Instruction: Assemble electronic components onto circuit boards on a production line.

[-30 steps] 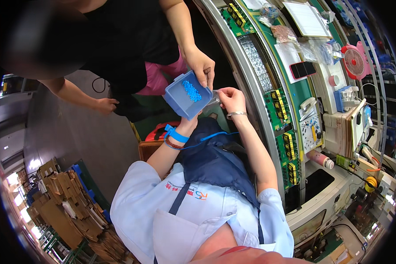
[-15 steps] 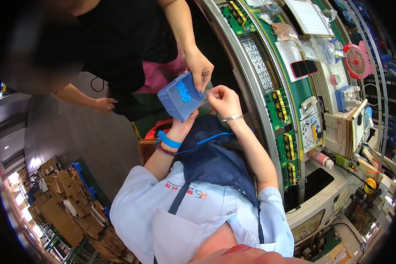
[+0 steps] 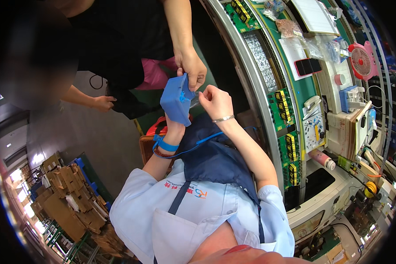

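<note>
A co-worker's hand [image 3: 193, 68] grips the rim of a blue plastic bin [image 3: 173, 102] in front of me. The bin is steeply tilted, its mouth toward my right hand, with small bright blue parts [image 3: 183, 97] inside. My right hand [image 3: 216, 104] is closed in a pinch just right of the mouth. It seems to hold the edge of a clear plastic bag, which barely shows. Under the bin's lower side is my left hand [image 3: 175, 125], its fingers hidden behind the bin. A blue wrist strap [image 3: 168, 144] with a cord circles my left wrist.
Along the right runs a metal-edged conveyor line [image 3: 268, 147] with green circuit boards [image 3: 280, 108]. Beyond it are a phone [image 3: 308, 67], a pink fan [image 3: 362, 61] and a pink bottle [image 3: 322, 159]. Stacked cardboard [image 3: 77, 189] stands at the lower left. The co-worker's other hand [image 3: 104, 103] hangs at the left.
The bin has tipped further toward my right hand, and fewer blue parts show in it. My right hand has shifted slightly left. My left fingers have gone out of sight behind the bin.
</note>
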Action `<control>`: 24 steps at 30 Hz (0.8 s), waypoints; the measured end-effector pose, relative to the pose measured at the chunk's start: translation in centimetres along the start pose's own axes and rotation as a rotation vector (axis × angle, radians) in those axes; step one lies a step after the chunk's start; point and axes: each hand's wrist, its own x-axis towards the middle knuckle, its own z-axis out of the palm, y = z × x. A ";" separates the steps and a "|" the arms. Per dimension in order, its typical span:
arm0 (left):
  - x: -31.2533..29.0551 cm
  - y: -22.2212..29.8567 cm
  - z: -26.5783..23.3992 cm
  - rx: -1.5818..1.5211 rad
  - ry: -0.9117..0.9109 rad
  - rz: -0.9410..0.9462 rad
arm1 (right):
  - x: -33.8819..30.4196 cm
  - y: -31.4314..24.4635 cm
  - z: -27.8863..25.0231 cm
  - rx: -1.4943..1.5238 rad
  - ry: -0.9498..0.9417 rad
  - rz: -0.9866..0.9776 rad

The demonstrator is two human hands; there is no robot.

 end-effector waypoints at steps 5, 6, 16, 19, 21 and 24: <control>-0.5 -0.4 -1.3 0.039 0.110 -0.046 | 0.3 -0.1 1.0 -0.024 0.007 -0.046; -0.9 -0.3 -1.4 0.033 0.117 -0.045 | 0.3 -0.2 1.1 -0.024 0.002 -0.042; -1.3 -0.5 -2.3 -0.034 0.201 0.038 | 0.6 0.2 2.3 -0.036 0.005 -0.069; -1.2 -1.1 -3.5 0.086 0.136 0.087 | 0.7 0.7 2.6 -0.003 0.012 -0.066; -0.8 -2.3 -4.9 0.038 0.116 0.067 | 0.7 1.1 2.5 0.013 0.020 -0.044; -0.6 -3.6 -6.2 0.076 0.045 0.011 | 0.9 2.8 3.2 0.057 0.034 0.002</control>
